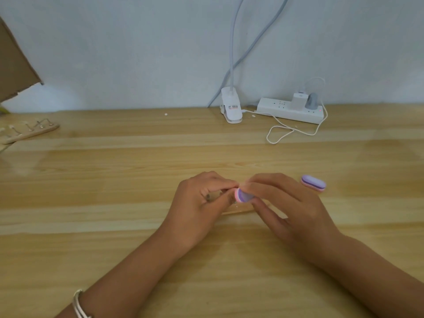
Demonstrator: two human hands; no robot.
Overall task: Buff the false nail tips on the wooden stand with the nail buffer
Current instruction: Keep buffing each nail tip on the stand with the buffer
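Narrow right grip (282, 203): thumb and fingers pinch the purple-pink nail buffer (243, 195). The left grip (202, 198) is curled and pinches on the wooden stand (238, 212) at the buffer's left end; fingers hide the nail tip. The stand lies under the buffer on the tabletop (137, 180). A second buffer (313, 183) lies right of the held buffer, apart. A spare stand (29, 131) sits far left of it. A clip lamp (231, 109) and power strip (291, 110) are behind it by the wall. A bracelet (79, 304) is on the left wrist.

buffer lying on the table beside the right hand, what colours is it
The spare buffer: lilac top, dark purple middle band, pink base, seen in the head view.
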